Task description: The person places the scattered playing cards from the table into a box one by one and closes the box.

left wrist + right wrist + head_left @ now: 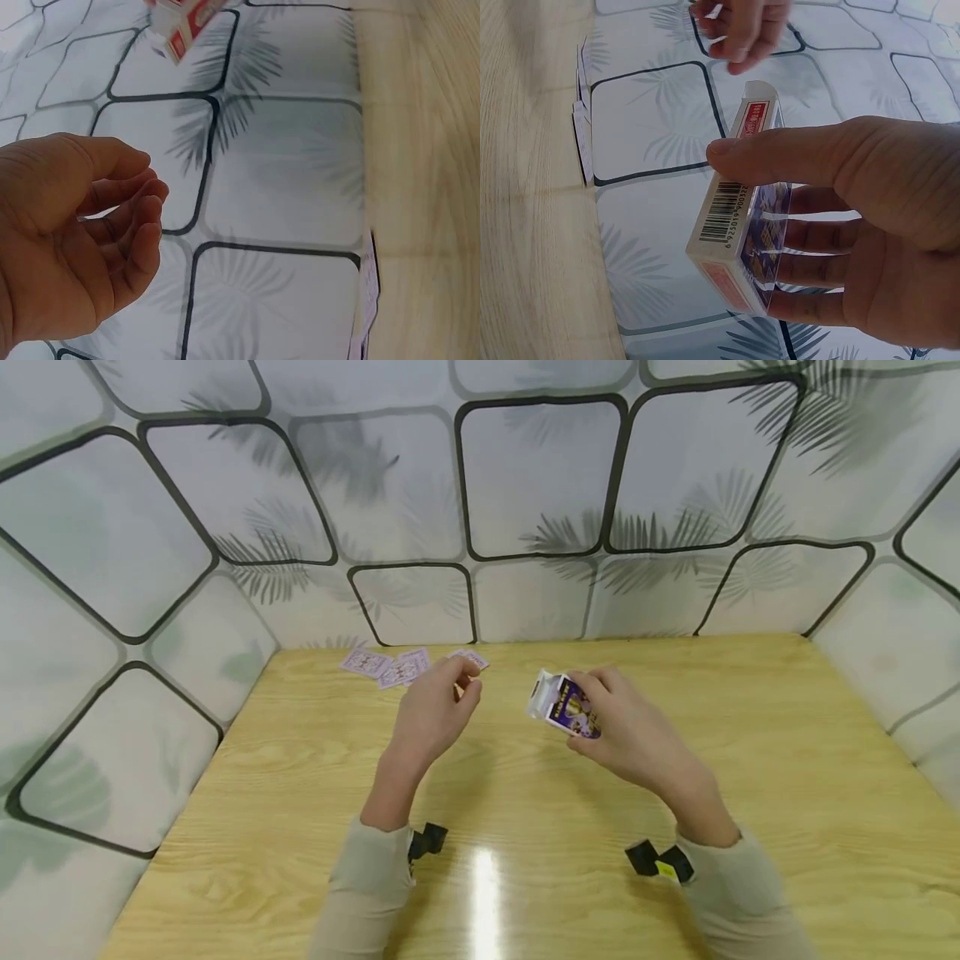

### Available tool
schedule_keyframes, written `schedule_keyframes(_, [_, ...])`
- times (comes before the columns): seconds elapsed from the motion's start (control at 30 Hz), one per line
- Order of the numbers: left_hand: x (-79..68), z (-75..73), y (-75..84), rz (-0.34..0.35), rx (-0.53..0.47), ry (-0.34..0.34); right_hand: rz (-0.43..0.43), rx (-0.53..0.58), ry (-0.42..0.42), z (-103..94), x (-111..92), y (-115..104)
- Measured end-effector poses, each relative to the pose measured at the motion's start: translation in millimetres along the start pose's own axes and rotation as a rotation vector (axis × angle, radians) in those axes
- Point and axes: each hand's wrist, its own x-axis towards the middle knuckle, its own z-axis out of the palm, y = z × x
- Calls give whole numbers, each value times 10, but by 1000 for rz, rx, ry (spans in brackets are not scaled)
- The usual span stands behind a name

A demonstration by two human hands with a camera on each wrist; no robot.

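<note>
My right hand (637, 739) holds a playing card box (572, 705) above the table, thumb along one narrow side and fingers on the other. The box has a purple and gold front, and a white flap stands open at its left end. In the right wrist view a barcode shows on the card box (718, 217). To the left of the box, my left hand (433, 708) hovers with loosely curled fingers and nothing in them. Several purple-and-white playing cards (366, 662) lie beyond it, partly overlapping; the left hand covers some of them.
The light wood table (300, 793) meets a patterned cloth wall (540, 602) at the back, close behind the cards. More cloth (885, 635) rises along the right side. A bright reflection lies on the table's near middle.
</note>
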Motion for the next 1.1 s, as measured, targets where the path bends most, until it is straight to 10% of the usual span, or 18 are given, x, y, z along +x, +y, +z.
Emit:
schedule_keyframes(0.33, [475, 299, -528, -278, 273, -346, 16, -2, 3, -19, -13, 10])
schedule_keyframes(0.53, [583, 497, -707, -294, 500, -565, 18, 5, -9, -9, -19, 1])
schedule_keyframes(1.1, [459, 600, -858, -333, 409, -489, 34, 3, -29, 25, -5, 33])
